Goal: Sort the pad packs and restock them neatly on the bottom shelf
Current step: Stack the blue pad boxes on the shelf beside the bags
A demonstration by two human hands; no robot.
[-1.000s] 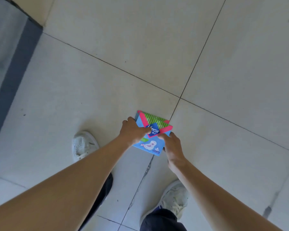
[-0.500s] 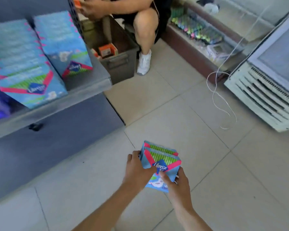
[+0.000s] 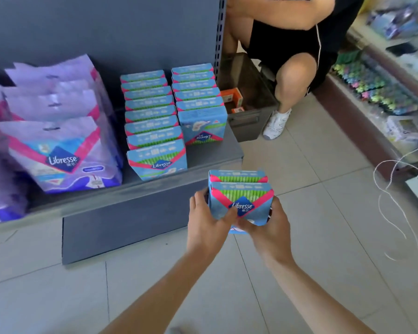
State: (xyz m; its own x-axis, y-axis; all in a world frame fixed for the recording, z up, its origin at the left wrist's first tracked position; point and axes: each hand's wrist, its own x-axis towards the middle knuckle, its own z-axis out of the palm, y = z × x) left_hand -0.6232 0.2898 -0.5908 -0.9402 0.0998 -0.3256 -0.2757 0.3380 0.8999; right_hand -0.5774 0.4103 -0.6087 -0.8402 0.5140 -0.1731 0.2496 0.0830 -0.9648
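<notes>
Both your arms extend forward. Your left hand and right hand clasp two blue pad packs from either side, thumbs meeting on the front pack. The packs are upright, just before the bottom shelf.

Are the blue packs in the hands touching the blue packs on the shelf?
Apart. The head view shows bare grey shelf between the held blue packs, gripped by the left hand and right hand, and the shelved blue packs.
</notes>
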